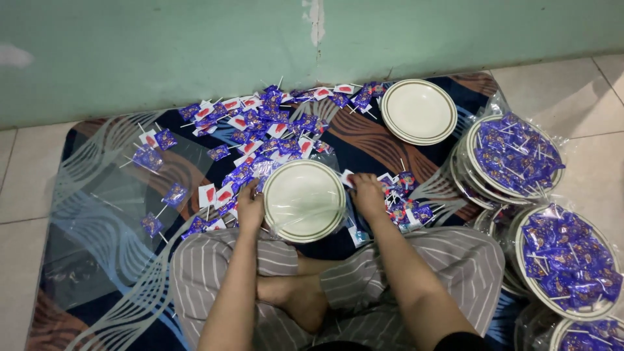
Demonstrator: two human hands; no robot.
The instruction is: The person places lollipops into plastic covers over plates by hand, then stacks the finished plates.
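While we sit cross-legged on the patterned mat (390, 140), both our hands are down among the wrapped lollipops, one each side of the cream plate (303, 200) in its clear plastic bag. Left hand (250, 207) rests at the plate's left rim, fingers curled into the blue and red lollipop wrappers (224, 195) there; can't tell if it grips one. Right hand (368, 195) sits at the plate's right rim, fingers bent onto a smaller lollipop cluster (403, 198), grip also unclear. Hands are apart, plate between them. Beyond the hands, towards the green wall (195, 52), lies the main lollipop pile (273, 127). An empty plate (418, 111) lies beyond the right hand. Further right, bagged plates filled with lollipops (517, 156) stand stacked
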